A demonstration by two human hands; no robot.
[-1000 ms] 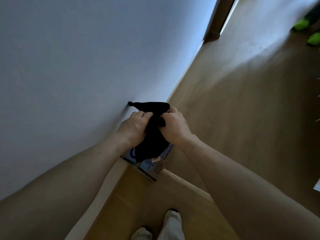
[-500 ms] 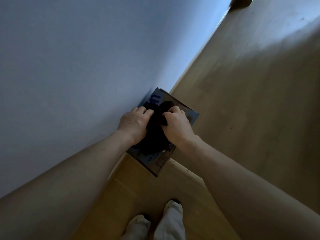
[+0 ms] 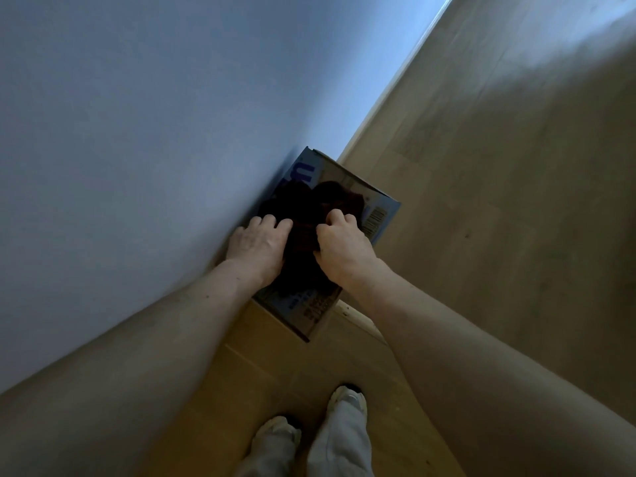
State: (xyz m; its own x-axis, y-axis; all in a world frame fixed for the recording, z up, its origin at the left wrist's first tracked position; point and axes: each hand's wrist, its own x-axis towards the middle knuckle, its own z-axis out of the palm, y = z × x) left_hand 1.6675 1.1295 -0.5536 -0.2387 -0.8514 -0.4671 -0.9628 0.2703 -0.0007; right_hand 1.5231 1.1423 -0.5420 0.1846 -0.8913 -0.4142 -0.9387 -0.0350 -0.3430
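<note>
Black, bunched cloth (image 3: 303, 242) filled the open top of a blue-and-white printed cardboard box (image 3: 378, 218) that stood on the wooden floor (image 3: 499, 201), close against the pale blue-grey wall (image 3: 155, 132). Both hands were on the cloth — the left hand (image 3: 260, 246) with fingers curled over its left edge, the right hand (image 3: 342, 249) with fingers and thumb pinching a fold near the middle. Below, two light shoes (image 3: 347, 399) and pale trouser legs (image 3: 339, 442) showed on the floor.

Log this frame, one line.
left hand: grips dark crumpled cloth | right hand: grips it | cloth: in blue printed cardboard box | box: against wall
</note>
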